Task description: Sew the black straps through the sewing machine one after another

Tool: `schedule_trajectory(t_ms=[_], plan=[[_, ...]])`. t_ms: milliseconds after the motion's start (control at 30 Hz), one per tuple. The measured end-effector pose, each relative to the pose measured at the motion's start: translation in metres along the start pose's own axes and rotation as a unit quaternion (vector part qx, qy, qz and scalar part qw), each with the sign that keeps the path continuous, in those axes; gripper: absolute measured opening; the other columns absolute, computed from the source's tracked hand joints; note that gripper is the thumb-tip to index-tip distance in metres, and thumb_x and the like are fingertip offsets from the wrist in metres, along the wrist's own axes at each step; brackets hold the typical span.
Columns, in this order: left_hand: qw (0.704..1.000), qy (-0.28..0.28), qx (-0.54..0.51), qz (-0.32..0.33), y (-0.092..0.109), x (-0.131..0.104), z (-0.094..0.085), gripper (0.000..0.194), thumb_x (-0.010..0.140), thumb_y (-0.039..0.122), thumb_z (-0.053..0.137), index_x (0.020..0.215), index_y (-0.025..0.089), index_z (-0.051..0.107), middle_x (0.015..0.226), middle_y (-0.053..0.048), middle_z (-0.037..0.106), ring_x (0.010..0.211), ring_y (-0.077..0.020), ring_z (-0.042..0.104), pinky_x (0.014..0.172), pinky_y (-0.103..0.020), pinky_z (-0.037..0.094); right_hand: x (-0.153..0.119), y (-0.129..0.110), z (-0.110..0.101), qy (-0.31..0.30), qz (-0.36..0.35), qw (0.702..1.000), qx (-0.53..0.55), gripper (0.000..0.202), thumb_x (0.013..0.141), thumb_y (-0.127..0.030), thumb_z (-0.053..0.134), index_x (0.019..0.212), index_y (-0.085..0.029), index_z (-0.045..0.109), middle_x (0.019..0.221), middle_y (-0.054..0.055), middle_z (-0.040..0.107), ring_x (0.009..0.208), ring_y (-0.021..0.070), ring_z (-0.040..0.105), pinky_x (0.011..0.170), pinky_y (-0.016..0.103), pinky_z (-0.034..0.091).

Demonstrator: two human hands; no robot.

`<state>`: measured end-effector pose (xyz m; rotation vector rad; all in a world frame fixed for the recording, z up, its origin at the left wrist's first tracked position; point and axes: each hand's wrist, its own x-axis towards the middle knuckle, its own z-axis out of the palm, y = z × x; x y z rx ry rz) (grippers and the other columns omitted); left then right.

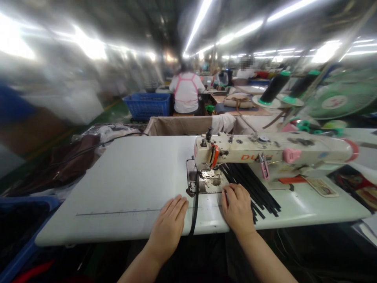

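Observation:
On the white sewing table (123, 177) my left hand (170, 222) lies flat with its fingers stretched out, left of a long black strip (194, 214). That strip runs from under the head of the sewing machine (277, 151) down over the table's front edge. My right hand (238, 206) rests to the right of the strip, near the metal plate (212, 181), its fingers bent and close together; whether anything is under its fingertips is hidden. Several black strips (256, 188) lie in a bundle beside and beyond my right hand, partly beneath the machine arm.
Two black thread spools (275, 88) stand behind the machine, near a green fan (338, 100). A blue crate (17, 232) is at the lower left. Beyond the table are a fabric-lined bin (179, 125), a blue basket (149, 105) and a seated person (186, 92) facing away.

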<state>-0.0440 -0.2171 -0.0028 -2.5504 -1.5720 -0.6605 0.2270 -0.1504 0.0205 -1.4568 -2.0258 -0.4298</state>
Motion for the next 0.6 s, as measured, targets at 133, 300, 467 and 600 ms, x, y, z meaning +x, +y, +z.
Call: schedule_trajectory(t_ms=[133,300,467,600], plan=[[0.998,0.039,0.05,0.005,0.012,-0.03,0.001,0.063,0.101,0.014,0.047,0.163,0.025,0.041,0.158,-0.005,0.056,0.148,-0.0252,0.053,0.123,-0.043,0.048,0.0,0.0,-0.002,-0.001,-0.005,1.0,-0.002,0.016,0.101,-0.017,0.055,0.105,-0.015,0.07,0.105,0.017,0.069,0.109,0.0351,0.061,0.104,0.054,0.051],[0.993,0.081,0.088,0.021,0.018,-0.058,0.0,0.076,0.095,0.008,0.042,0.169,0.022,0.026,0.158,-0.005,0.056,0.147,-0.0231,0.054,0.125,-0.038,0.044,0.002,-0.001,-0.002,-0.003,-0.009,1.0,0.004,0.018,0.101,-0.016,0.053,0.098,-0.015,0.07,0.098,0.015,0.068,0.103,0.0328,0.061,0.099,0.05,0.051],[0.984,0.1,0.127,0.071,0.004,-0.093,0.007,0.078,0.091,0.0,0.042,0.166,0.018,0.033,0.151,-0.004,0.063,0.142,-0.0198,0.058,0.127,-0.033,0.038,0.003,0.001,-0.001,0.015,-0.01,1.0,0.013,0.018,0.101,-0.017,0.052,0.094,-0.016,0.069,0.094,0.014,0.068,0.096,0.0315,0.061,0.094,0.049,0.05],[0.979,0.154,0.135,0.007,-0.013,-0.123,0.013,0.066,0.093,0.009,0.06,0.151,0.042,0.057,0.128,0.003,0.076,0.121,-0.0176,0.071,0.104,-0.027,0.059,0.004,0.001,-0.002,0.076,-0.037,0.996,0.015,0.02,0.101,-0.015,0.05,0.088,-0.019,0.066,0.085,0.011,0.066,0.087,0.0294,0.062,0.087,0.045,0.05]])
